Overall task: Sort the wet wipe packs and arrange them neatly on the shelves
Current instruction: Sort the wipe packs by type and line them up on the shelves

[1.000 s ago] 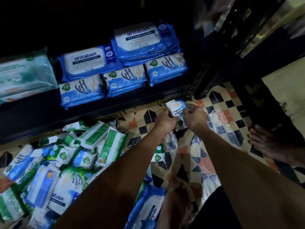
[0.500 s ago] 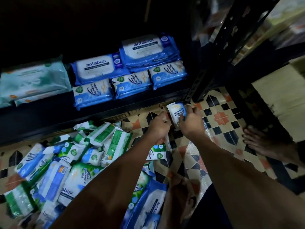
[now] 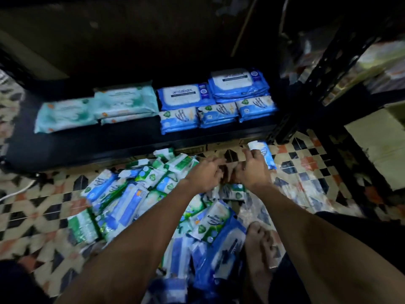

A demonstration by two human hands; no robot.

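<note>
So the right hand had its fingers curled round a small blue-and-white pack, gripping it by the lower end while the top stuck out past the fingertips, just short of the shelf lip ahead of it. The left hand sat right beside it, fingers loosely bent over the near edge of the pile and not closed on anything I could make out, so I'd call it relaxed. My guess was these packs handle light and squishy: soft film pouches with damp sheets inside, so they sag if you pinch one corner and the glossy wrap probably slips a bit. Taking it across the short sides, thumb on one face and fingers on the other, looked like the safe hold (the seams at the ends seemed the stiffest bit). Ahead of both hands, on the black shelf, three matching small blue packs lay flat in a row, with two bigger blue packs with white flap labels behind them and pale teal packs further off to the left hand's side. The pile under the left forearm was a jumble of green, blue and white pouches, all shiny and crinkled, tilted every which way on the patterned floor tiles. A bare foot rested near the right forearm.
</note>
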